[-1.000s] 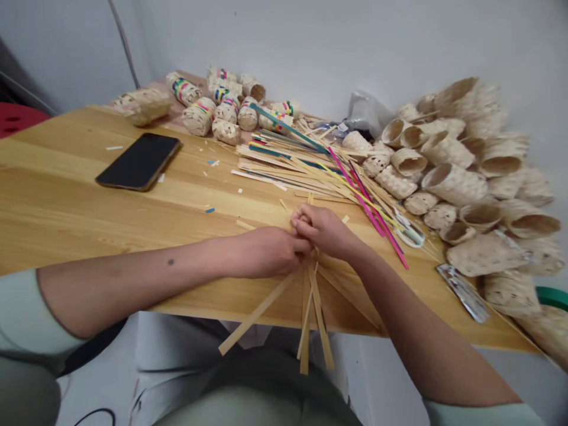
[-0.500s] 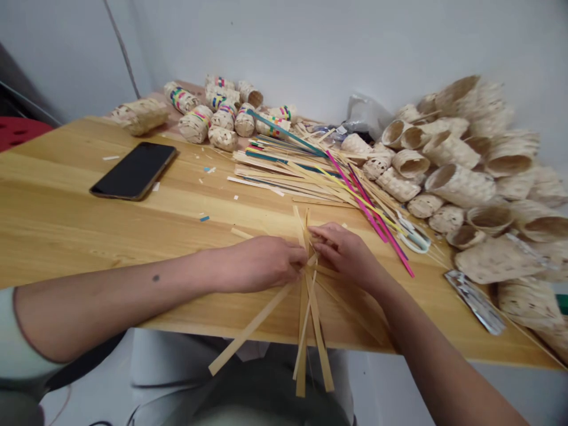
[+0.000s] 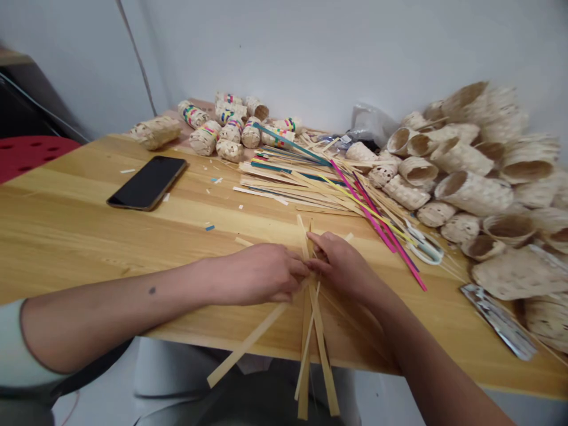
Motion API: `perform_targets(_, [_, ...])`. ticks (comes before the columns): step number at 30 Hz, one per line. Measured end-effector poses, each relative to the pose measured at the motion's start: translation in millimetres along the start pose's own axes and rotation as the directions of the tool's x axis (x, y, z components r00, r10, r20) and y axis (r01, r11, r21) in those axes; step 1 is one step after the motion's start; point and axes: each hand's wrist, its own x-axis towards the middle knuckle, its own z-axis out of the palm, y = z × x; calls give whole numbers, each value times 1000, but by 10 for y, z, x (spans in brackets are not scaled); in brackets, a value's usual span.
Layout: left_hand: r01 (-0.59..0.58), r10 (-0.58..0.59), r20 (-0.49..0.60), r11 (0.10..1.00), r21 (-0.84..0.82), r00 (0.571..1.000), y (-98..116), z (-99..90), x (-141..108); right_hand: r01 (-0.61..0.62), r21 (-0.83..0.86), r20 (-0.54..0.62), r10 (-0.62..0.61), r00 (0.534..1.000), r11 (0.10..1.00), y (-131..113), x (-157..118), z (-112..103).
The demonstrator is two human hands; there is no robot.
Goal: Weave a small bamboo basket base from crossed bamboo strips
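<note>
Several flat bamboo strips (image 3: pixel 248 346) cross each other at the table's near edge and fan out like spokes, their lower ends hanging past the edge. My left hand (image 3: pixel 266 273) is closed on the crossing from the left, fingertips pressed down on the strips. From the right, my right hand (image 3: pixel 335 260) pinches strips at the same crossing, its thumb and fingers nearly meeting those of the left. The crossing itself is mostly hidden under the fingers.
A phone (image 3: pixel 148 183) lies at the left. Loose bamboo strips (image 3: pixel 297 177), some coloured, spread behind the hands. Woven cylinders (image 3: pixel 474 192) are heaped at the right, and smaller banded ones (image 3: pixel 205 137) stand at the back. Scissors (image 3: pixel 426 248) and a silver packet (image 3: pixel 497 319) lie at the right.
My right hand has come down and in, closing its fingers nearer the crossing. My left hand stays on the strips. The whole view has shifted slightly.
</note>
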Motion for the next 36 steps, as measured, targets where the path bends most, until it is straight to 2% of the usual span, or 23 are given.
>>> perform_targets(3, [-47,47,106,999,-1,993,3,-19,9,-6,34,52,5,999,999,0,65,-37])
perform_targets(11, [-48,45,142,999,21,989,26,-102,51,39,12,76,-40,996,999,11,78,-65])
perform_targets(18, [-63,61,181,998,7,982,-6,-206,71,-1,60,52,-2,999,998,29,54,-24])
perform_targets(19, [-39,34,159,999,24,987,-42,-225,84,-9,67,53,6,999,998,23,54,-25])
perform_targets(21, [89,-97,67,990,105,993,-152,-244,115,-28,76,60,23,998,997,1,53,-35])
perform_targets(23, [272,-269,-47,936,224,962,-296,-231,154,-52,72,70,47,996,996,-28,53,-55])
perform_targets(25, [336,-336,-55,893,301,940,-441,-190,200,-78,58,75,74,994,995,-54,52,-76])
perform_targets(28, [333,-355,-5,872,359,935,-603,-119,273,-84,34,79,81,994,996,-69,51,-89])
perform_targets(31, [349,-386,32,864,361,922,-676,-94,320,-74,20,81,72,994,997,-54,53,-77])
perform_targets(33, [330,-377,58,866,377,924,-672,-114,321,-61,22,76,59,995,998,-36,55,-65])
perform_targets(36, [232,-295,63,851,471,953,-577,-175,284,-26,21,71,24,997,999,-17,56,-55])
